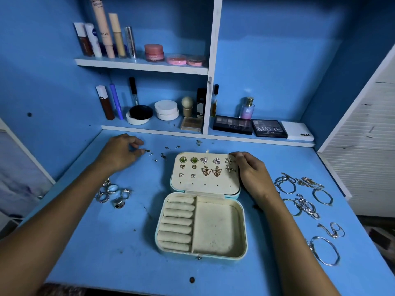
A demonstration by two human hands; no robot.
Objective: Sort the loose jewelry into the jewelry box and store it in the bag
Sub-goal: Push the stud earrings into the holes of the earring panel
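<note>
Blue desk [106,242]: right hand [249,169] steadies the jewelry box [241,212] lid with curled fingers, while left hand [119,152] pinches a stud earring [147,151] for mounting.

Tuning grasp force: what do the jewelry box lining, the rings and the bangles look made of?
Jewelry box lining: cream, matte, looks like velvet or suede fabric; the ring rolls look padded.
Rings: shiny silver-toned metal with bright glints; one holds a dark stone.
Bangles: thin polished silver-toned metal. Plating or solid, cannot tell.
</note>
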